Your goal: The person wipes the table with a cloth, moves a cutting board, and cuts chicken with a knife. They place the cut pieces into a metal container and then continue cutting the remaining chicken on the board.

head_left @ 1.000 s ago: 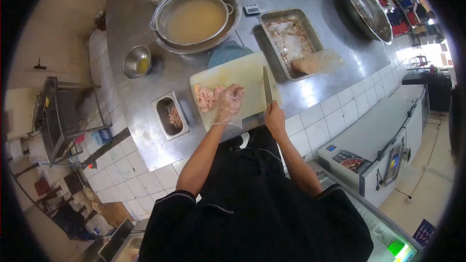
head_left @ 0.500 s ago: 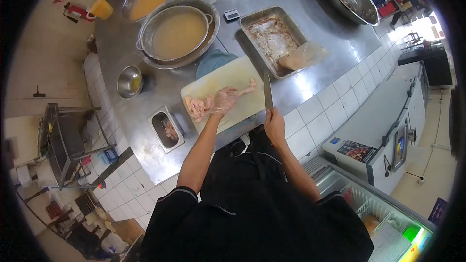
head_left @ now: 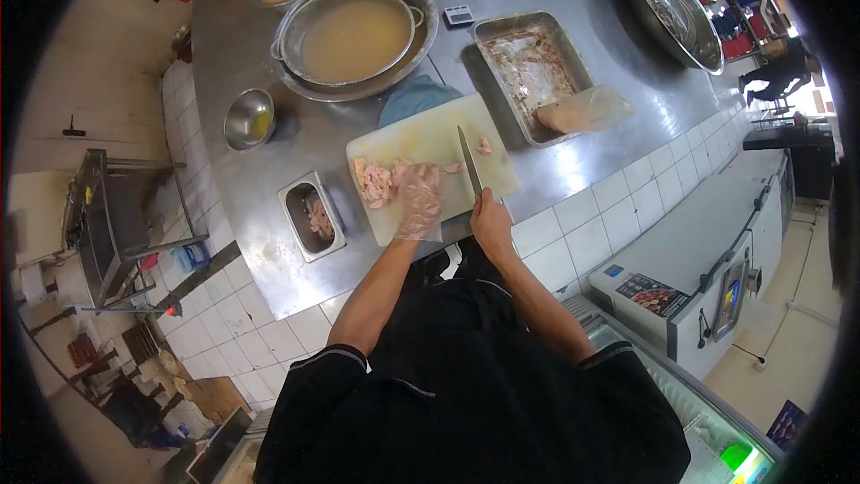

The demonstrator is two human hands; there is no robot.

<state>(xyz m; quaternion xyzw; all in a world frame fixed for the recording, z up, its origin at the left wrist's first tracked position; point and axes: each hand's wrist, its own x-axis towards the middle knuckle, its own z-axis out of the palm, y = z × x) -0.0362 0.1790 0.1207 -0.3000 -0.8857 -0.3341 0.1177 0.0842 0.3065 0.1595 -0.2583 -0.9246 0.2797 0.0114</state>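
My left hand [head_left: 421, 193], in a clear plastic glove, is closed over a strip of pale pink raw meat, perhaps chicken, whose end [head_left: 454, 168] sticks out to the right. My right hand [head_left: 490, 217] is bare and wrapped round the handle of a long kitchen knife [head_left: 469, 154]. The blade lies across the white cutting board [head_left: 421, 128], just past the strip's end. A small separate meat piece [head_left: 485, 145] is on the blade's right. Left of my gloved hand sits a pile of meat pieces [head_left: 376, 183].
A metal container [head_left: 312, 217] with some meat stands left of the board. Beyond are a small bowl [head_left: 249, 120], a large pot of cloudy liquid [head_left: 351, 36] and a blue cloth [head_left: 419, 99]. At right is a dirty tray [head_left: 528, 63] with a plastic bag [head_left: 587, 109] on it.
The knife has moved left from the board's edge onto the board. A small piece now lies apart from the strip, right of the blade. The camera view has shifted slightly.
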